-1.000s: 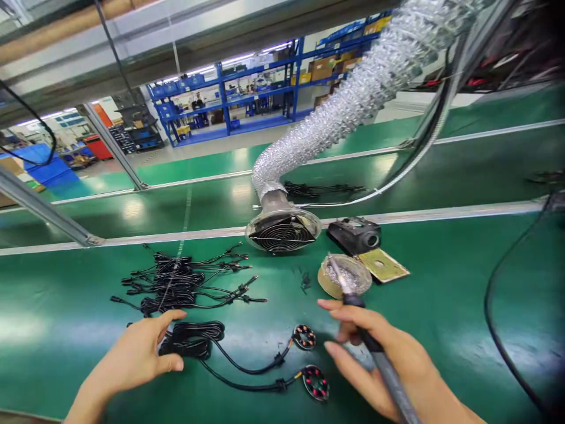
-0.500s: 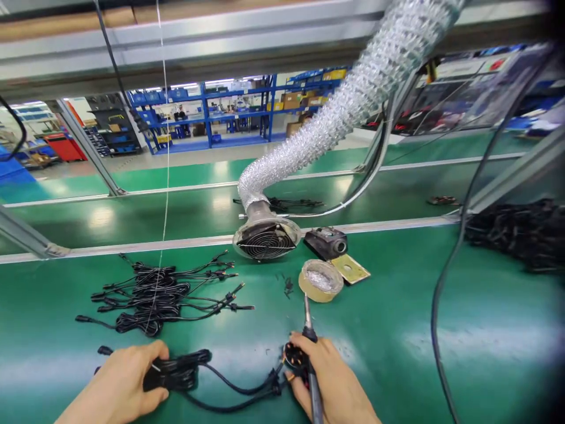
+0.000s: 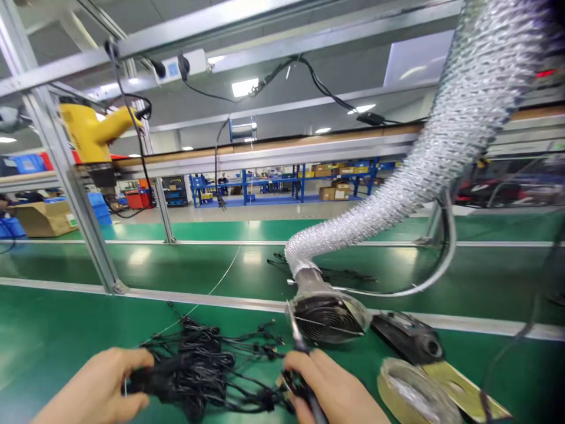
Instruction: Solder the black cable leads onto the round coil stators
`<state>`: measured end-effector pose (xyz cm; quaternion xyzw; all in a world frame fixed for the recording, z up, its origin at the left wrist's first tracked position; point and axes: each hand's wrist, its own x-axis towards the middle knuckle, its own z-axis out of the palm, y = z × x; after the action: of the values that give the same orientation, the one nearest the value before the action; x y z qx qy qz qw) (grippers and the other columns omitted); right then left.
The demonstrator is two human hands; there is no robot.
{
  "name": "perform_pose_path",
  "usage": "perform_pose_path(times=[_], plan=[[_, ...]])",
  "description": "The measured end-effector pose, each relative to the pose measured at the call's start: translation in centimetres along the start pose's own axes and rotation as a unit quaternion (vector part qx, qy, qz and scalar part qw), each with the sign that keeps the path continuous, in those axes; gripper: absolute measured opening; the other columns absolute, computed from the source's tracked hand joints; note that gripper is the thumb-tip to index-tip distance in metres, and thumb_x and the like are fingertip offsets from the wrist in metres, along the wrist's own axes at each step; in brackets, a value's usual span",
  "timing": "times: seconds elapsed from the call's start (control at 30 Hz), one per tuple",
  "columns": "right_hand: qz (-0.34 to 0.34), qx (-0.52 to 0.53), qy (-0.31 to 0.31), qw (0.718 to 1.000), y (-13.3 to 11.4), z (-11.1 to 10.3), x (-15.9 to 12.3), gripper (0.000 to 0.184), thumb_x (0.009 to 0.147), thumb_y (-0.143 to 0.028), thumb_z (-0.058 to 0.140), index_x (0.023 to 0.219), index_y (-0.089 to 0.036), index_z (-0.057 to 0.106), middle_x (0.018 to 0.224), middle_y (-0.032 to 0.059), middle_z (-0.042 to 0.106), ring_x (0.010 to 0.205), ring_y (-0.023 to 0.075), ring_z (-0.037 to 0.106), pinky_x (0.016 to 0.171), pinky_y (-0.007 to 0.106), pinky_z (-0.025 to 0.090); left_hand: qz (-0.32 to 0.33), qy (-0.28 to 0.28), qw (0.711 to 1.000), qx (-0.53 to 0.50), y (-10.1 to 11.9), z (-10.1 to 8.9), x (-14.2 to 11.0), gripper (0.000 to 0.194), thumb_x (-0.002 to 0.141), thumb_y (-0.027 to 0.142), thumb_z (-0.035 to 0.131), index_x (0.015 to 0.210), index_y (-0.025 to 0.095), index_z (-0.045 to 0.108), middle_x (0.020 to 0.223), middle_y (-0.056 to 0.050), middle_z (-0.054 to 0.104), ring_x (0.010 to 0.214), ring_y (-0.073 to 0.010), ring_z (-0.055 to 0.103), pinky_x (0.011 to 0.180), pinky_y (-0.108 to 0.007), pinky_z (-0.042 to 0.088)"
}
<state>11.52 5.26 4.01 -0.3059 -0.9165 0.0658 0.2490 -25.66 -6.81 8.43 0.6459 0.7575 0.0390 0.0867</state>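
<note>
My left hand (image 3: 103, 386) is closed around a coiled black cable (image 3: 161, 376) at the lower left, fingers and thumb on its near end. Behind that coil lies a pile of similar black cables (image 3: 200, 338), some with bare-looking tips. My right hand (image 3: 339, 388) grips a soldering iron (image 3: 298, 333), its metal tip pointing up and away before the fan hood. The same hand also pinches a small round black part (image 3: 293, 381), partly hidden by the fingers. Cable leads run toward this part; blur hides where they join.
A round fan hood (image 3: 329, 318) on a silver flexible duct (image 3: 375, 215) stands ahead. To the right are a black iron stand (image 3: 408, 338), a yellow sponge (image 3: 463, 388) and a round tub (image 3: 410, 394). A yellow power tool (image 3: 90, 129) hangs upper left.
My view has tilted upward and turned left, so the bench sits lower in the picture. Both hands keep their holds, and the held coil now overlaps the cable pile in view.
</note>
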Motion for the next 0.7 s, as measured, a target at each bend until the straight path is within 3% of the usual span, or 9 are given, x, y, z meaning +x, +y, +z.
perform_pose_path(times=[0.03,0.13,0.23,0.3,0.4,0.47,0.6,0.7], plan=[[0.025,-0.014,-0.032,0.999,-0.4,-0.1,3.4,0.032,0.082,-0.008,0.056,0.109,-0.024,0.056,0.094,0.0041,0.063,0.088,0.0211,0.064,0.074,0.03,0.054,-0.023,0.013,1.0,0.003,-1.4,-1.4,1.3,0.018,0.068,0.032,0.058,0.08,0.024,0.067,0.066,0.003,0.059,0.063,-0.0186,0.055,0.056,-0.024,0.029],[0.049,-0.038,-0.025,0.998,-0.8,1.4,14.0,0.032,0.09,-0.015,0.06,0.121,-0.017,0.054,0.097,0.0058,0.064,0.093,0.0226,0.064,0.082,0.038,0.054,-0.066,0.05,0.997,-0.01,-5.1,-4.2,6.9,0.015,0.069,0.031,0.059,0.077,0.021,0.067,0.066,0.0,0.062,0.068,-0.0225,0.061,0.058,-0.025,0.034],[0.094,-0.056,-0.026,0.994,0.1,4.3,23.2,0.029,0.097,-0.032,0.061,0.121,-0.016,0.058,0.113,0.007,0.063,0.094,0.0206,0.065,0.081,0.04,0.056,-0.114,0.109,0.987,-0.011,-7.2,-5.1,13.6,0.02,0.067,0.027,0.063,0.084,0.018,0.069,0.082,-0.008,0.071,0.085,-0.0298,0.067,0.071,-0.03,0.043],[0.127,-0.063,-0.024,0.99,1.4,6.6,27.5,0.031,0.097,-0.033,0.062,0.123,-0.016,0.058,0.118,0.008,0.062,0.098,0.0217,0.064,0.083,0.041,0.057,-0.141,0.162,0.976,-0.032,-7.7,-4.9,17.6,0.034,0.073,0.027,0.06,0.104,0.014,0.067,0.103,-0.017,0.071,0.102,-0.0347,0.066,0.083,-0.036,0.046],[0.172,-0.067,-0.026,0.982,4.2,10.3,30.7,0.031,0.097,-0.033,0.061,0.123,-0.017,0.058,0.12,0.0082,0.061,0.1,0.0221,0.064,0.084,0.041,0.056,-0.127,0.212,0.965,-0.092,-8.0,-2.7,21.5,0.075,0.067,0.022,0.069,0.138,0.009,0.046,0.14,-0.022,0.052,0.127,-0.0326,0.053,0.1,-0.036,0.041],[0.191,-0.07,-0.032,0.978,6.2,12.6,31.3,0.03,0.097,-0.032,0.061,0.123,-0.017,0.058,0.12,0.0083,0.061,0.101,0.0223,0.064,0.084,0.041,0.056,-0.099,0.219,0.96,-0.143,-8.5,-0.4,22.2,0.087,0.061,0.014,0.069,0.142,0.008,0.039,0.141,-0.021,0.051,0.122,-0.0287,0.057,0.101,-0.032,0.043],[0.213,-0.081,-0.042,0.973,9.1,15.6,31.6,0.03,0.096,-0.032,0.062,0.123,-0.017,0.059,0.123,0.0086,0.061,0.105,0.0235,0.063,0.088,0.043,0.055,-0.082,0.247,0.929,-0.262,-10.4,3.5,20.1,0.055,0.072,0.018,0.056,0.127,0.011,0.05,0.118,-0.017,0.064,0.107,-0.0241,0.064,0.097,-0.033,0.046],[0.214,-0.092,-0.041,0.972,9.2,15.2,32.0,0.032,0.096,-0.032,0.062,0.124,-0.017,0.058,0.124,0.009,0.06,0.106,0.0241,0.062,0.088,0.045,0.055,-0.098,0.266,0.888,-0.362,-11.4,4.3,17.2,0.032,0.08,0.038,0.05,0.102,0.015,0.056,0.098,-0.015,0.068,0.092,-0.026,0.067,0.087,-0.038,0.052]])
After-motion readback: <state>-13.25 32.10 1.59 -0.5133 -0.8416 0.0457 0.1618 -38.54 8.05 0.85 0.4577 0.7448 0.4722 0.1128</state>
